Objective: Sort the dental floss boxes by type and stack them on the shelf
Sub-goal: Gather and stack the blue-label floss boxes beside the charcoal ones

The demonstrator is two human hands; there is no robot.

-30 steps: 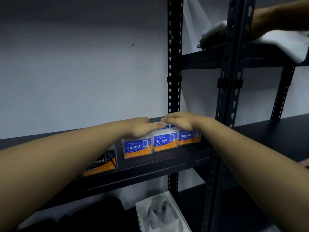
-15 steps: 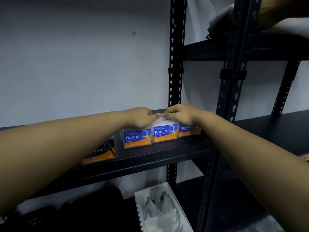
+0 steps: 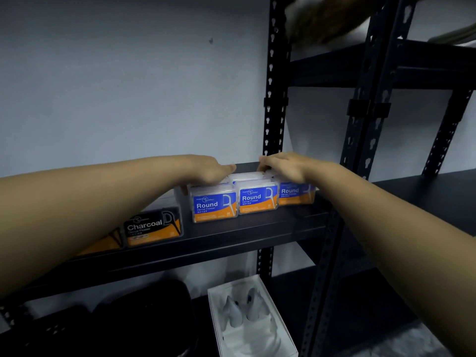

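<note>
Three blue-and-orange "Round" floss boxes (image 3: 215, 206) (image 3: 257, 199) (image 3: 296, 194) stand in a row at the front of the dark shelf (image 3: 231, 237), with more clear box tops (image 3: 247, 176) behind them. My left hand (image 3: 208, 171) lies flat over the top of the left box, fingers stretched toward the back. Over the right box rests my right hand (image 3: 286, 167), fingers straight and pointing left. A small gap separates the fingertips of the two hands. To the left stands a black "Charcoal" box (image 3: 153, 226); my left forearm partly hides a second one (image 3: 108, 243).
Black perforated uprights (image 3: 274, 99) (image 3: 368, 112) rise right of the boxes. On the upper right shelf, another person's arm (image 3: 322, 19) shows as a blur. Below sit a white tray of grey pieces (image 3: 247, 313) and dark cases (image 3: 141, 318).
My fingers have gone from curled and meeting over the middle box to flat and slightly apart. The other person's arm on the upper shelf has shifted.
</note>
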